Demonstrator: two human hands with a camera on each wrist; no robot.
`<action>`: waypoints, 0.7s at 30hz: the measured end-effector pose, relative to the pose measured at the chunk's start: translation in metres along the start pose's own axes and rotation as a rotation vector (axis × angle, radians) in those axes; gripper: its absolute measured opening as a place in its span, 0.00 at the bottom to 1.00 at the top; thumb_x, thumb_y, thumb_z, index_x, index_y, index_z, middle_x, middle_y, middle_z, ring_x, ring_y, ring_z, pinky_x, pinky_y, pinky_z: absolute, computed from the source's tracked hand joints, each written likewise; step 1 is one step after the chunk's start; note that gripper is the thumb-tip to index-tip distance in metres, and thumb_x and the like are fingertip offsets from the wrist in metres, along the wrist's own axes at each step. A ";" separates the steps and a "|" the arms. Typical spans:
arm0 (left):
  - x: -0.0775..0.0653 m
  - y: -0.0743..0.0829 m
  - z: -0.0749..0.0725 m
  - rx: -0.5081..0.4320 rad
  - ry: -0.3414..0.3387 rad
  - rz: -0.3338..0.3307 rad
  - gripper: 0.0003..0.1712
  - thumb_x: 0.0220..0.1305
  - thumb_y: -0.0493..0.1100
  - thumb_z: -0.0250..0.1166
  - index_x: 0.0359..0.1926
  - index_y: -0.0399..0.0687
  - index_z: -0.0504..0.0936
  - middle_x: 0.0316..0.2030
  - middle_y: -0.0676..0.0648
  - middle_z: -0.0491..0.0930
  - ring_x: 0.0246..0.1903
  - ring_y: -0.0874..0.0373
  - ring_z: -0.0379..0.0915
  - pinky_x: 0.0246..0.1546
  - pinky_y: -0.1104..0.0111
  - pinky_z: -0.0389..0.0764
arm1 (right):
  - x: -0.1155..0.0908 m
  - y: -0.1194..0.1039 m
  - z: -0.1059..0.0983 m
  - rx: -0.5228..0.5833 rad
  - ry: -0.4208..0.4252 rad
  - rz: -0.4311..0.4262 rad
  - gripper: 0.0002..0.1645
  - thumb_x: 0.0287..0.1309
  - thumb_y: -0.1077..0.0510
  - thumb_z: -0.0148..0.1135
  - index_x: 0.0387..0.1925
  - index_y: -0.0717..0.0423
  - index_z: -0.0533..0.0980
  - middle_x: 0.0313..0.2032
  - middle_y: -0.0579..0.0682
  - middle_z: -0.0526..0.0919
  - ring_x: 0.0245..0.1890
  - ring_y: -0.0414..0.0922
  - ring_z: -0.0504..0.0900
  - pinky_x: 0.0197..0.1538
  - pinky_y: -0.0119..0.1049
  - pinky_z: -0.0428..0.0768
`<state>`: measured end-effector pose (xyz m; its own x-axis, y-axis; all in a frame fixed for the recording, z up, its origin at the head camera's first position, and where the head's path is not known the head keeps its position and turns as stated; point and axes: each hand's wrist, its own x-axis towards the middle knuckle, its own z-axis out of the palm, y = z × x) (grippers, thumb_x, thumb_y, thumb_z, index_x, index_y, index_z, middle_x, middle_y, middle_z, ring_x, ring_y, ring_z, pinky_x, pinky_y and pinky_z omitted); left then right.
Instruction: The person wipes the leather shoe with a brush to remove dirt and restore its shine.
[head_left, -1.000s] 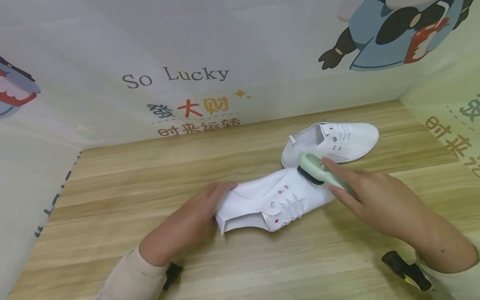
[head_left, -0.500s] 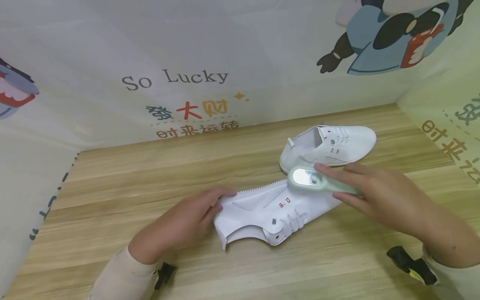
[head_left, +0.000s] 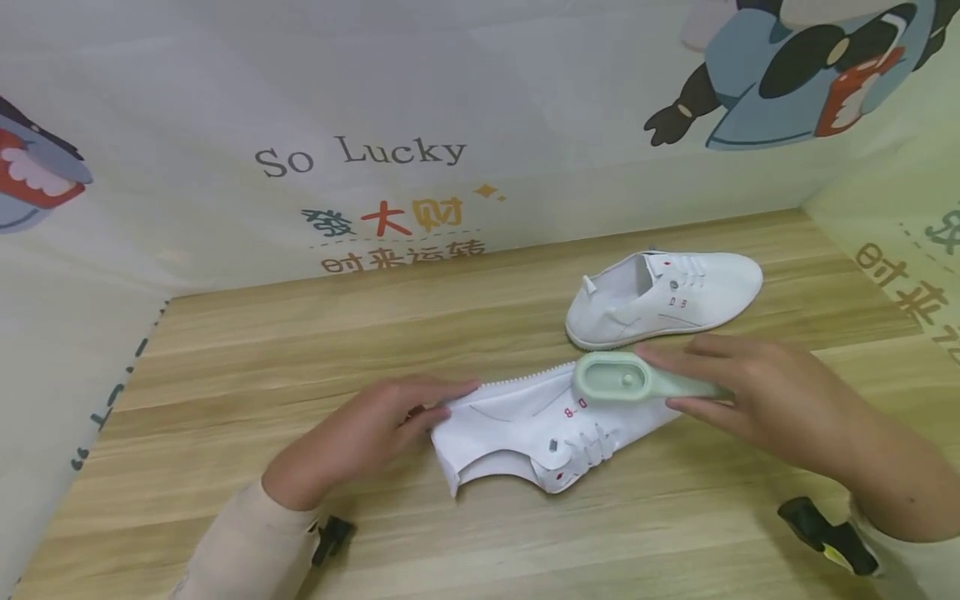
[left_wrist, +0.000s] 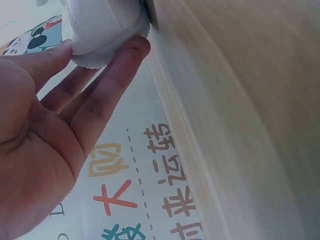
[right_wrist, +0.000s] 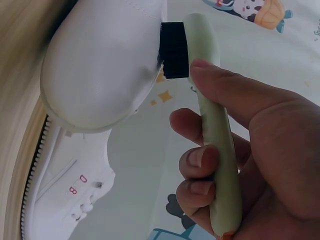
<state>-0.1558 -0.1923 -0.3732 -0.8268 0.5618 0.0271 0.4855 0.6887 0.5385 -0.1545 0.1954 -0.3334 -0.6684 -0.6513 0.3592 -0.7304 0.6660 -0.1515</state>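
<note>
A white lace-up shoe lies on its side, its opening toward the person. At its heel, my left hand grips with the thumb on one side and fingers on the other, as the left wrist view shows at the shoe heel. My right hand holds a pale green brush by its handle over the front of the shoe. In the right wrist view, black bristles touch the shoe's side near the toe. From the head, the bristles are hidden under the brush.
Behind the held shoe, the matching white shoe stands upright on the wood-grain table. A printed cloth wall rises along the table's back and sides. Black straps are at both wrists.
The brush has moved left along the shoe and turned over, so its back faces up and its bristles no longer show. The held shoe has shifted slightly toward the person.
</note>
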 end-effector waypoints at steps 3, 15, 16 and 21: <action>0.003 -0.001 0.000 0.006 0.011 0.040 0.24 0.68 0.42 0.59 0.62 0.70 0.72 0.57 0.64 0.74 0.58 0.70 0.67 0.58 0.69 0.69 | -0.002 -0.002 -0.003 -0.029 -0.003 0.011 0.34 0.49 0.51 0.71 0.60 0.38 0.74 0.44 0.52 0.84 0.31 0.45 0.84 0.30 0.43 0.80; 0.001 -0.005 -0.002 -0.076 0.010 0.036 0.24 0.67 0.39 0.59 0.61 0.65 0.74 0.56 0.61 0.75 0.57 0.66 0.70 0.56 0.65 0.72 | 0.002 -0.015 -0.001 -0.035 0.010 -0.010 0.35 0.45 0.52 0.73 0.59 0.38 0.75 0.36 0.42 0.81 0.23 0.32 0.71 0.25 0.30 0.72; 0.001 -0.006 -0.001 -0.085 0.011 0.031 0.23 0.67 0.40 0.59 0.60 0.65 0.75 0.56 0.62 0.75 0.57 0.66 0.70 0.55 0.66 0.72 | 0.002 -0.015 0.000 -0.035 0.008 -0.009 0.35 0.45 0.52 0.73 0.59 0.38 0.75 0.36 0.43 0.81 0.23 0.32 0.72 0.25 0.30 0.73; 0.004 -0.008 0.001 -0.101 0.012 0.033 0.21 0.66 0.42 0.60 0.58 0.66 0.76 0.54 0.65 0.76 0.56 0.68 0.70 0.56 0.67 0.72 | 0.004 -0.017 0.004 -0.046 -0.024 0.012 0.34 0.46 0.51 0.73 0.58 0.36 0.75 0.38 0.45 0.82 0.26 0.36 0.76 0.27 0.33 0.76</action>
<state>-0.1630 -0.1950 -0.3782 -0.8143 0.5778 0.0557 0.4821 0.6196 0.6194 -0.1452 0.1805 -0.3331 -0.6803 -0.6517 0.3354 -0.7157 0.6893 -0.1124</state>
